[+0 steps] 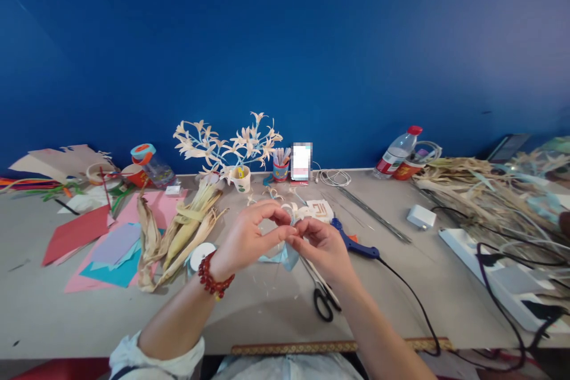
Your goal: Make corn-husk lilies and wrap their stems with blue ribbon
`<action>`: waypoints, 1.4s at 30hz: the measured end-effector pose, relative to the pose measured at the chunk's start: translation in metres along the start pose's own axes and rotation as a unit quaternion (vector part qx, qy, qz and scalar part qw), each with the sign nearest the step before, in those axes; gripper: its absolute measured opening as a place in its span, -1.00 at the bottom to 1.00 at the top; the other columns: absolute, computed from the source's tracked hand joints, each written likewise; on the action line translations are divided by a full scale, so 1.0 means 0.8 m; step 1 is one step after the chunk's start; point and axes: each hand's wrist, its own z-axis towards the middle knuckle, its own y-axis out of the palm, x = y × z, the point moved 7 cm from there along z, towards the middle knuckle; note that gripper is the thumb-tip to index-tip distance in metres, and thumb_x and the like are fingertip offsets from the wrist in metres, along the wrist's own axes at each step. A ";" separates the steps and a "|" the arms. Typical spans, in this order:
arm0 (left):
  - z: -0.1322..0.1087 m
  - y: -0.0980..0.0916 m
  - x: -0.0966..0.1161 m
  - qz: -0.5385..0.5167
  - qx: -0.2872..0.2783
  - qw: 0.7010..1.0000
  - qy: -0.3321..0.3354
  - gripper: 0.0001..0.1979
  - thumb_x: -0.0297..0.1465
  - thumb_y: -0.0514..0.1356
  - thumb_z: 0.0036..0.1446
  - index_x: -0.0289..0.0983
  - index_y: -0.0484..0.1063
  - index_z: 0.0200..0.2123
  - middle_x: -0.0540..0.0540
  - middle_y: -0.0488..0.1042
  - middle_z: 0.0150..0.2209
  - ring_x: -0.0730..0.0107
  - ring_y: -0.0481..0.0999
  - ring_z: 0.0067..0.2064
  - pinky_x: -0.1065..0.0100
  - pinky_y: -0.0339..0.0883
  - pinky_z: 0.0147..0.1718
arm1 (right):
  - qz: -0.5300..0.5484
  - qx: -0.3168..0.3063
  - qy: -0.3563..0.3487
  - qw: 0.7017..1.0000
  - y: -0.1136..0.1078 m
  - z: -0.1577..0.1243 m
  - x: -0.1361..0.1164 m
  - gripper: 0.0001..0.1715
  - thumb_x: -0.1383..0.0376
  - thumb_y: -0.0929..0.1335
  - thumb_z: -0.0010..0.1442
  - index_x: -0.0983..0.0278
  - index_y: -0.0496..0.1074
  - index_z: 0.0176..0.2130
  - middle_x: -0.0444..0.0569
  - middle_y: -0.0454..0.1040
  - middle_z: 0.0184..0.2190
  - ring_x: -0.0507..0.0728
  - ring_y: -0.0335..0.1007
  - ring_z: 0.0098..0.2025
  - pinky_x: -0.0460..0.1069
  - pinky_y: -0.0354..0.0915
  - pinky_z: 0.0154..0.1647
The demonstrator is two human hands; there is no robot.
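Note:
My left hand, with a red bead bracelet at the wrist, pinches its thumb and finger together over the middle of the table. Against it, my right hand is pinched too, the fingertips of both meeting. A pale blue ribbon-like strip hangs from between them. Pale curled petals show just behind the fingertips; whether they are held or lie beyond, I cannot tell. Scissors with black handles lie below the right hand. To its right rests a blue glue gun with a black cord.
Pale flowers stand in a white cup at the back. Corn husks and coloured paper lie left. Right are metal wires, a plastic bottle, a white adapter, a power strip and dried husks.

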 end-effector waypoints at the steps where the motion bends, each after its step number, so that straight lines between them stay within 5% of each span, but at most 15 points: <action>1: 0.000 0.001 -0.002 -0.005 -0.009 1.000 -0.005 -0.92 -0.39 0.25 0.12 -0.27 0.44 -0.40 -0.01 0.46 -0.35 0.37 0.44 -0.25 0.37 0.27 -0.21 | 0.000 -0.001 0.000 1.000 0.000 0.000 -0.001 -0.75 0.23 0.45 0.11 0.28 0.38 -0.48 -0.16 0.39 -0.55 0.02 0.23 -0.46 -0.06 0.16 -0.41; 8: 0.002 0.003 -0.016 -0.050 -0.034 0.997 -0.048 -0.85 -0.32 0.21 0.16 -0.26 0.44 -0.40 0.00 0.43 -0.38 0.37 0.41 -0.28 0.38 0.25 -0.26 | 0.040 -0.020 0.018 0.999 0.003 0.001 -0.005 -0.76 0.24 0.48 0.07 0.28 0.39 -0.49 -0.16 0.38 -0.55 0.01 0.22 -0.47 -0.07 0.15 -0.42; 21: -0.013 0.003 -0.014 -0.055 -0.038 0.998 -0.018 -0.91 -0.38 0.20 0.16 -0.26 0.48 -0.30 -0.08 0.50 -0.29 0.31 0.47 -0.22 0.29 0.31 -0.16 | 0.031 -0.011 0.020 0.999 -0.004 0.001 -0.008 -0.76 0.20 0.50 0.03 0.29 0.44 -0.47 -0.13 0.41 -0.53 0.02 0.27 -0.46 -0.08 0.19 -0.43; 31: -0.013 0.011 -0.026 -0.147 -0.062 0.985 -0.059 -0.91 -0.37 0.22 0.13 -0.27 0.47 -0.30 -0.07 0.47 -0.31 0.33 0.43 -0.25 0.31 0.31 -0.21 | 0.122 -0.041 0.074 0.989 0.003 0.000 -0.005 -0.75 0.24 0.55 -0.08 0.29 0.46 -0.49 -0.15 0.41 -0.54 -0.01 0.26 -0.51 -0.10 0.17 -0.47; 37: -0.025 0.023 -0.041 -0.169 -0.076 0.977 -0.108 -0.84 -0.32 0.24 0.12 -0.27 0.45 -0.26 -0.07 0.48 -0.31 0.36 0.46 -0.26 0.35 0.35 -0.26 | 0.143 -0.005 0.068 0.987 -0.003 0.001 -0.008 -0.72 0.23 0.55 -0.09 0.29 0.44 -0.52 -0.16 0.42 -0.56 -0.01 0.28 -0.52 -0.11 0.20 -0.47; 42: -0.043 0.030 -0.044 -0.127 -0.001 0.987 -0.095 -0.90 -0.35 0.24 0.13 -0.27 0.45 -0.31 -0.07 0.52 -0.32 0.33 0.49 -0.25 0.33 0.37 -0.21 | 0.153 0.032 0.068 0.985 -0.008 0.002 -0.003 -0.70 0.23 0.56 -0.12 0.28 0.41 -0.52 -0.18 0.37 -0.57 -0.03 0.24 -0.54 -0.12 0.18 -0.51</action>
